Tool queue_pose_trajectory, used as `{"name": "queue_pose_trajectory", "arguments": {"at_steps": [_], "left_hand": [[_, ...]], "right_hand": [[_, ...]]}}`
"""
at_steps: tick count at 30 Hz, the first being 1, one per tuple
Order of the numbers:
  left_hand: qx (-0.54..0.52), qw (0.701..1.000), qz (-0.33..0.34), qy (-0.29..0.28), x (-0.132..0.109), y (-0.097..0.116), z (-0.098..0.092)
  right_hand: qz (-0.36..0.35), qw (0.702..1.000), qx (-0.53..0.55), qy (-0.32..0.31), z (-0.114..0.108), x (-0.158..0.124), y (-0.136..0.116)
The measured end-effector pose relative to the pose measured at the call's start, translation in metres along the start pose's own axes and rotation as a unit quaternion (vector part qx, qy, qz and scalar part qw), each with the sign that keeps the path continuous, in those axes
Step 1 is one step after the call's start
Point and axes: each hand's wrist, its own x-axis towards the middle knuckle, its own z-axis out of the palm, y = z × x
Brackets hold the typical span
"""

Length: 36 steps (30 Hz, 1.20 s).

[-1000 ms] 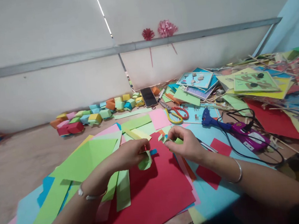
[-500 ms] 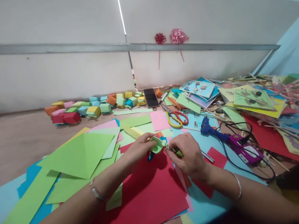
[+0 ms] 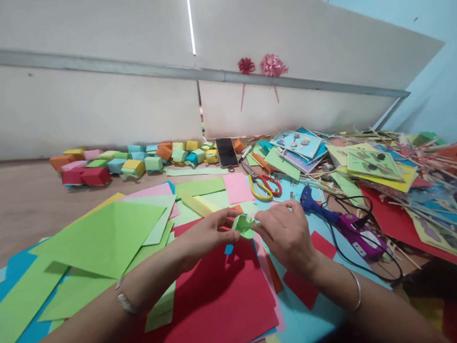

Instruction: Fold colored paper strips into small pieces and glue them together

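Note:
A small folded piece of light green paper point(image 3: 243, 226), shaped like an open box, is held up between my two hands over a red sheet point(image 3: 226, 293). My left hand point(image 3: 206, 235) grips its left side between thumb and fingers. On the opposite side, the fingertips of my right hand point(image 3: 287, 236) pinch the paper's edge; the other fingers curl inward, and whatever the palm may hold is hidden. Just below the folded paper is a small blue piece point(image 3: 229, 249).
Folded paper blocks point(image 3: 97, 175) line the back, beside a phone point(image 3: 227, 152). Scissors point(image 3: 260, 186) lie behind my hands. A blue glue gun point(image 3: 315, 205) and a purple power strip point(image 3: 362, 236) with a looping cable are at right. Green sheets point(image 3: 107, 235) cover the left; cards and sticks pile up far right.
The view has swung slightly, shifting the scene left. The folded green paper has turned in my fingers. A dark green object seen earlier in my right hand no longer shows.

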Motion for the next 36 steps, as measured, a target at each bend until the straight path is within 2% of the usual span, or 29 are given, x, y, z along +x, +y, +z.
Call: {"name": "queue_pose_trajectory", "arguments": {"at_steps": [4, 8, 14, 17, 22, 26, 36], "left_hand": [[0.004, 1.0, -0.001, -0.015, 0.001, -0.002, -0.001], [0.006, 1.0, -0.007, 0.006, 0.0, -0.005, 0.006], [0.011, 1.0, 0.004, -0.023, -0.004, -0.006, 0.012], [0.017, 1.0, 0.011, -0.014, -0.003, -0.007, 0.009], [0.032, 0.999, 0.026, 0.017, -0.003, -0.006, 0.003], [0.01, 0.999, 0.045, 0.022, -0.002, -0.003, 0.002], [-0.011, 0.999, 0.038, 0.034, 0.001, -0.002, 0.002]], "right_hand": [[0.005, 1.0, 0.009, -0.006, 0.005, -0.002, 0.006], [0.011, 1.0, -0.01, -0.014, 0.011, -0.003, 0.007], [0.057, 0.994, 0.028, -0.084, 0.009, -0.003, 0.001], [0.065, 0.992, 0.029, -0.108, 0.007, -0.002, 0.003], [0.013, 0.997, 0.049, -0.056, 0.008, 0.001, 0.009], [-0.022, 0.999, 0.024, -0.012, 0.008, 0.002, 0.01], [-0.035, 0.998, -0.047, -0.002, 0.008, 0.001, 0.008]]}}
